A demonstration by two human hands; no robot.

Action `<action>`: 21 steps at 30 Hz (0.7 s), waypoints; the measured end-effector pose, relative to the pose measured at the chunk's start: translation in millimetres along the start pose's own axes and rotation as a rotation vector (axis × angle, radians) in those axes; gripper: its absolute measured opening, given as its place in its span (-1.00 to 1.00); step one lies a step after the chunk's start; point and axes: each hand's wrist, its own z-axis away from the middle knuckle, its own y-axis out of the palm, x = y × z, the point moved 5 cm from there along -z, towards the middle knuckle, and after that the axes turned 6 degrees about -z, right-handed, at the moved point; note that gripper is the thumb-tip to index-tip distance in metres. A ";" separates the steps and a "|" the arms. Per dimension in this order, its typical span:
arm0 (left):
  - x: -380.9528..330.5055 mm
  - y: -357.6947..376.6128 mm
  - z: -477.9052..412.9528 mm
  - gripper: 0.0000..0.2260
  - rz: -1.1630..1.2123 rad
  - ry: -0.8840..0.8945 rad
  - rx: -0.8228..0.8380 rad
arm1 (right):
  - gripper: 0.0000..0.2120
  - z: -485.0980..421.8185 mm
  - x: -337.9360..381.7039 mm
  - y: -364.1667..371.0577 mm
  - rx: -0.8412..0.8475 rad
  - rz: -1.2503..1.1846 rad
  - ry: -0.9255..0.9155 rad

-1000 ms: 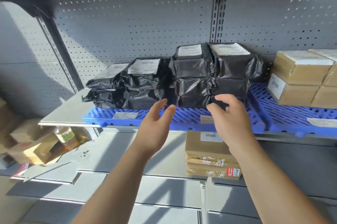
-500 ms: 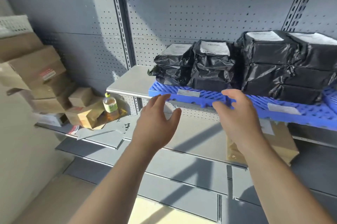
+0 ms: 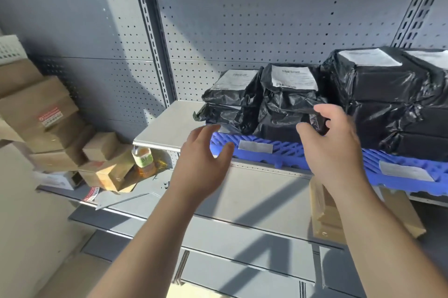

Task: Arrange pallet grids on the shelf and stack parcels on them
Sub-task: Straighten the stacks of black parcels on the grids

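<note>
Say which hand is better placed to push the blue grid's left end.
Left, probably: the left hand is open before the blue grid's left end; the right hand is farther right, by the black parcels.

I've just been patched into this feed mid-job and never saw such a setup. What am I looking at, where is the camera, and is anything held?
No machine here: these are a person's two bare hands, filmed by one wide-angle camera worn on the head, looking forward and down. The left hand and right hand are open in front of the shelf and hold nothing. Whether the right hand touches a parcel I cannot tell. On the shelf lies a blue pallet grid carrying stacks of black-wrapped parcels with white labels. Lower left sit cardboard boxes and a bottle.
</note>
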 end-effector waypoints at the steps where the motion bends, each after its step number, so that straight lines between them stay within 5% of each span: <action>1: -2.6 -0.3 -10.7 -0.58 0.001 0.005 -0.012 | -0.59 -8.4 2.6 -1.9 -0.026 0.013 -0.018; 13: -9.1 3.8 -122.2 -0.58 -0.015 0.027 -0.132 | -0.57 -90.0 -7.2 26.1 0.066 -0.036 -0.009; 21: 18.1 12.6 -182.6 -0.59 0.059 0.091 -0.070 | -0.57 -119.4 -11.9 40.9 -0.084 -0.235 0.127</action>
